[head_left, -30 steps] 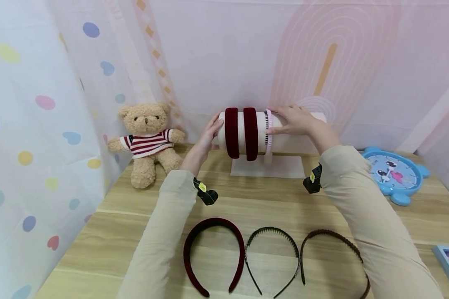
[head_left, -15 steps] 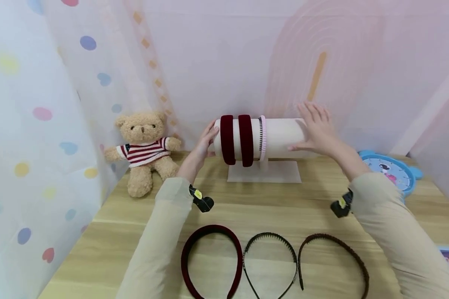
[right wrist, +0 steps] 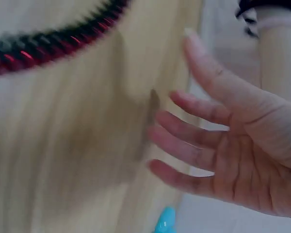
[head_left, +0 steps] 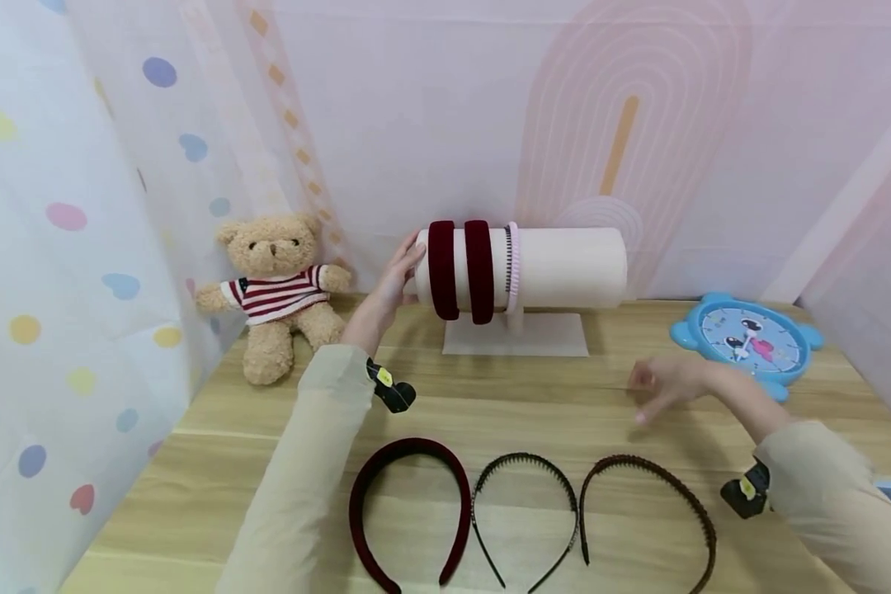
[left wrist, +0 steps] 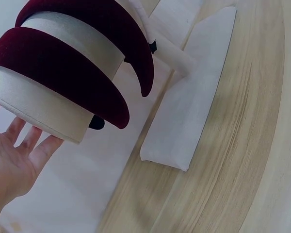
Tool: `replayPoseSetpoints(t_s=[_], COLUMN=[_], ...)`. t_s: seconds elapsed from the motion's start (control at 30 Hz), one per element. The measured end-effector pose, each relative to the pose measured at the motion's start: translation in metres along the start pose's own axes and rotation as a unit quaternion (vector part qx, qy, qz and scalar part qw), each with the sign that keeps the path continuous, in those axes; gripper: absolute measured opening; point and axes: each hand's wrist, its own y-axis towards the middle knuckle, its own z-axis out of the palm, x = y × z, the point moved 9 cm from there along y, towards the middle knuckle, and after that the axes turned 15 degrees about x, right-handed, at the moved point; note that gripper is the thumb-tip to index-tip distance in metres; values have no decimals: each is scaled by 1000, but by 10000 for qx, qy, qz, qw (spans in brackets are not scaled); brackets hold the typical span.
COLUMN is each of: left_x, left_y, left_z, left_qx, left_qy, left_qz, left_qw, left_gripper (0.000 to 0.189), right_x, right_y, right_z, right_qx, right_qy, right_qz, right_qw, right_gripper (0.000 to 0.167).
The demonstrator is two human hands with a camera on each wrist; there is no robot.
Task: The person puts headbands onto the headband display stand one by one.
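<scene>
On the black camera at the left wrist (head_left: 392,393) sits a yellow label (head_left: 384,376), and the camera at the right wrist (head_left: 745,490) carries another; any print on them is too small to read. The dial marks on the blue clock (head_left: 722,328), lying to the right of the white roll (head_left: 570,268), are likewise too small to make out.

The left grip (head_left: 395,276) touches the roll's left end, its fingers extended along the end rim rather than clasped round it. Just beside those fingers, the first dark-red band (head_left: 443,271) sits on the roll; the second dark-red band (head_left: 479,272) follows to its right, then a pink band (head_left: 515,266) with dark teeth along its left edge, near the roll's middle and above its stand base (head_left: 483,338).

The right grip (head_left: 671,384) is released, fingers loosely spread, slightly blurred, above the table (head_left: 549,396) in front of the roll's right end and well apart from it. Three bands lie on the table in front of the roll: a padded dark-red one (head_left: 416,445), a thin black toothed one (head_left: 523,456) and a brown textured one (head_left: 681,486), this last nearest the right grip. Left of the roll sits a teddy bear (head_left: 272,256) in a striped top.
</scene>
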Motion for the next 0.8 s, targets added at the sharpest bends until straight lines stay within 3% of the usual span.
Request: replayPoseSetpoints(t_s=[0.03,0.1,0.17,0.23,0.33,0.5,0.67,0.8], left_x=[-1,-1,-1,-1,-1,0,1,0], left_y=[0,0,0,-1,-1,2,3,1], left_z=[-1,-2,-2,-2,0,2,1,-1], left_qx=[-11,-16,-10,-7,-1,5,23,17], left_qy=[1,12,17,25,28,45,65,110], left_qz=[8,20,34,41,68,100,80,65], left_qw=[10000,10000,10000,10000,10000,9999,9999,9999], left_gripper=[55,55,55,55,54,54,55,55], right_x=[3,10,17,24,31,22,4,-7], right_y=[3,5,7,8,8,-2,-20,-32], right_z=[14,33,47,56,60,51,14,-19], right_qx=[571,1285,1659,1789,1672,1585,1228,680], right_qy=[112,239,228,3,-261,98,369,680], right_qz=[5,115,236,326,407,791,730,523], right_qw=[9983,9914,9856,9833,9847,9841,9891,9940], right_gripper=[62,45,34,23,10,10,14,27])
